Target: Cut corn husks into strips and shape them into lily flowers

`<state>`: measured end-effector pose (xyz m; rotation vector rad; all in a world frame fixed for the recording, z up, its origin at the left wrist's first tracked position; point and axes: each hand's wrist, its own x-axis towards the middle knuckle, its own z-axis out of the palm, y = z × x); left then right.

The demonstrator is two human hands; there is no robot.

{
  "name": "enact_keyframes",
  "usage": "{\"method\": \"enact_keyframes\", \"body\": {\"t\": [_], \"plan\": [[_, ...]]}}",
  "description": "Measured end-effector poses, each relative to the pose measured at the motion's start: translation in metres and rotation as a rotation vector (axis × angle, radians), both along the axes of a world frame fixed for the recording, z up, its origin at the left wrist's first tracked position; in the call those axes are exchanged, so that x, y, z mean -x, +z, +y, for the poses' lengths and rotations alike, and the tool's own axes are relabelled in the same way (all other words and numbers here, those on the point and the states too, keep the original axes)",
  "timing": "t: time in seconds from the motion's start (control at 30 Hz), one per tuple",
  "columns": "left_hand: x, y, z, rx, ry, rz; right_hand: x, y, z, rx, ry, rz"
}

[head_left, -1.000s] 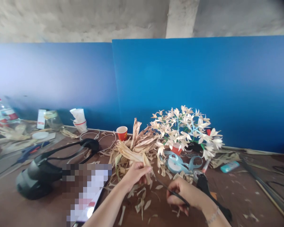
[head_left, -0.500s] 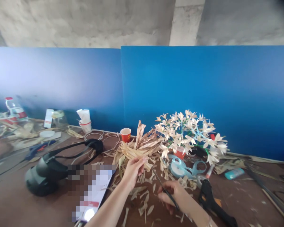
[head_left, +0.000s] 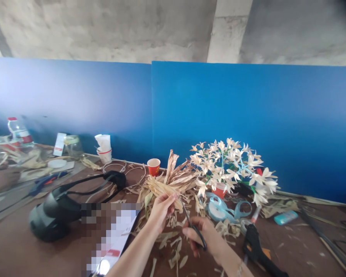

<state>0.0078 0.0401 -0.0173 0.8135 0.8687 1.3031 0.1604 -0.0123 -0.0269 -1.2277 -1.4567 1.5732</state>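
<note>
Above the brown worktable (head_left: 294, 246), in the head view, the left hand (head_left: 160, 212) grips a bunch of dried corn husk (head_left: 163, 190) beside a spray of husk flowers (head_left: 227, 169); the right hand (head_left: 200, 234) holds black scissors (head_left: 192, 225), whose blades have moved up to the husk's edge.

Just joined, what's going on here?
A person at a brown worktable grips a bundle of dried corn husk in their left hand and holds black-handled scissors in their right hand, blades beside the husk. Husk scraps lie below, near a spray of pale husk flowers.
</note>
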Motion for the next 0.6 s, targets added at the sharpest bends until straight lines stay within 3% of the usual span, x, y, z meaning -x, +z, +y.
{"method": "enact_keyframes", "body": {"t": [0.2,0.43,0.6], "plan": [[0.0015,0.0014,-0.0001,0.004,-0.030,0.004,0.0015,-0.0044,-0.0001,0.004,-0.041,-0.015],[0.0092,0.0053,0.0004,0.014,-0.183,0.008,-0.0002,-0.0072,0.0006,-0.059,-0.039,-0.030],[0.0088,0.0056,0.0009,0.004,-0.160,0.026,0.0009,-0.0062,0.0000,-0.071,-0.079,-0.084]]}}
